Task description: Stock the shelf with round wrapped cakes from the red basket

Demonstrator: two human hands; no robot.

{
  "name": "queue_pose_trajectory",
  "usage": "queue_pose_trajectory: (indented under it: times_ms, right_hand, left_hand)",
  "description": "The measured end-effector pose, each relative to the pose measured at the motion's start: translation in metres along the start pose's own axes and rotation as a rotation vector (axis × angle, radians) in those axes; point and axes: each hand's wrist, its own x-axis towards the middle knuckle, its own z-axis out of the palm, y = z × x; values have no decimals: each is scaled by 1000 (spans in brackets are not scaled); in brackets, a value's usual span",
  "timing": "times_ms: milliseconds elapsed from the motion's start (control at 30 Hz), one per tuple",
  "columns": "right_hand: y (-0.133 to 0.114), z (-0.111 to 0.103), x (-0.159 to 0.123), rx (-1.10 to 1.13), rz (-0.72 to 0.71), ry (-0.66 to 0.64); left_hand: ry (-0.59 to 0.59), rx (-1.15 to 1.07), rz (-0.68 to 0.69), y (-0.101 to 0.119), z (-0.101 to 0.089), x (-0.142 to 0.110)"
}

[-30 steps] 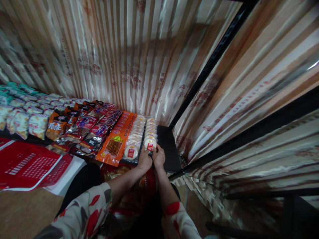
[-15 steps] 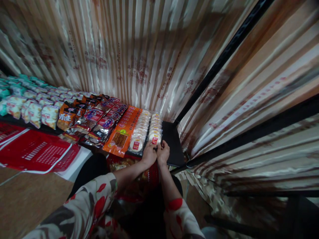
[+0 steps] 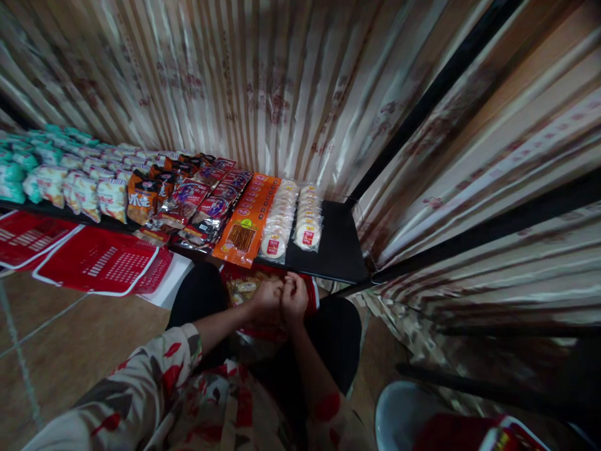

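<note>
My left hand [image 3: 269,297] and my right hand [image 3: 295,294] are side by side and touching, fingers curled. Whether anything small is inside them is hidden. Both hover over an opened red bag [image 3: 310,293] between my knees, with wrapped snack pieces [image 3: 245,287] inside. Beyond them on the black shelf lie two overlapping rows of round white crackers in clear wrappers, a left row [image 3: 276,220] and a right row [image 3: 308,217]. The front cracker of each carries a red label. An orange snack packet [image 3: 246,220] lies left of the crackers.
Dark red packets [image 3: 206,203], orange-and-black bags [image 3: 143,197], white bags [image 3: 111,199] and green bags [image 3: 12,181] fill the black shelf [image 3: 340,241] leftward. Red printed bags [image 3: 103,260] hang below. A patterned curtain [image 3: 282,81] and black poles [image 3: 436,103] stand behind. A pale bucket [image 3: 399,416] is lower right.
Both hands have drawn back from the front cracker of the right row, down toward the red bag. The view has shifted, and the bucket at lower right shows more.
</note>
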Motion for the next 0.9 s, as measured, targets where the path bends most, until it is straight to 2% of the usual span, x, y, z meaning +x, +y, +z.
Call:
queue_pose_trajectory:
  times_ms: [67,133,233,333,400,700,800,900]
  right_hand:
    - [16,11,-16,-152,35,-304]
    - [30,22,-29,-360,79,-668]
    - [42,35,-41,-407,79,-874]
    - [47,41,-48,-417,67,-935]
    - [49,42,-50,-437,69,-957]
    - [51,41,-50,-467,61,-995]
    - [50,41,-49,-472,71,-1000]
    - [50,41,-48,-475,86,-1004]
  left_hand:
    - [-163,57,-158,-25,6,-10]
    - [-206,82,-255,-49,11,-21]
    - [-220,106,-398,-79,17,-39]
    - [-214,94,-504,-98,22,-49]
    - [-193,55,-527,-104,26,-50]
    - [-127,-244,-448,-111,46,-43]
    - [-114,-375,-456,-115,50,-44]
    - [-115,-406,-469,-119,52,-43]
